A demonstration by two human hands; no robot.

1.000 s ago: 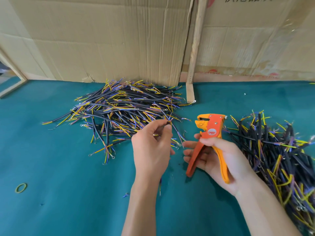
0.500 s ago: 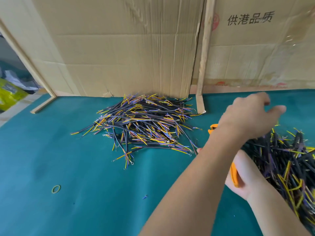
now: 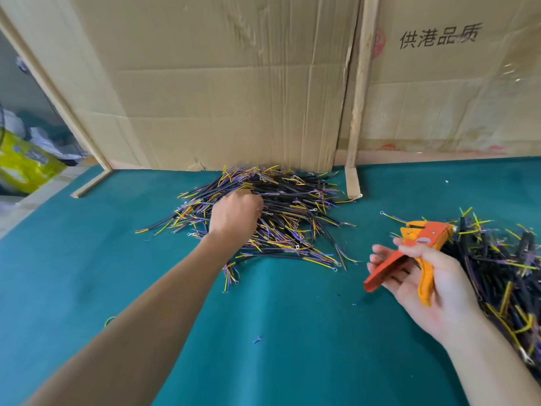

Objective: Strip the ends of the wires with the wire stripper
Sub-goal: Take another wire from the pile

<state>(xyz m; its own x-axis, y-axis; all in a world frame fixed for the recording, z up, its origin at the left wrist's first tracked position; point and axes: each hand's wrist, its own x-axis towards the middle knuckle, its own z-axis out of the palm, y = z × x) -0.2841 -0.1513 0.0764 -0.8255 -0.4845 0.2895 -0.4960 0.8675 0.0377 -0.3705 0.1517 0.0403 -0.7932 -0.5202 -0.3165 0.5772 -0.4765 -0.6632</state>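
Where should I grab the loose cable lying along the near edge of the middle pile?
Pinch the black cable at its bare black middle, coming from above on the near side. It lies flat on the mat, clear of the pile, coloured ends fanning rightward.

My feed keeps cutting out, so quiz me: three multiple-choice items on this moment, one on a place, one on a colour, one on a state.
1. Where is the left hand?
A. on the centre pile of black, yellow and purple wires
B. flat on the green table cover
C. on the cardboard wall

2. What colour is the plastic-handled wire stripper?
A. blue
B. orange
C. black

3. How are the stripper's handles?
A. squeezed together
B. spread apart
C. lying on the table

Answers: 1 A, its fingers curl down into the pile; 2 B, head and both handles are orange; 3 B, they splay across the right hand.
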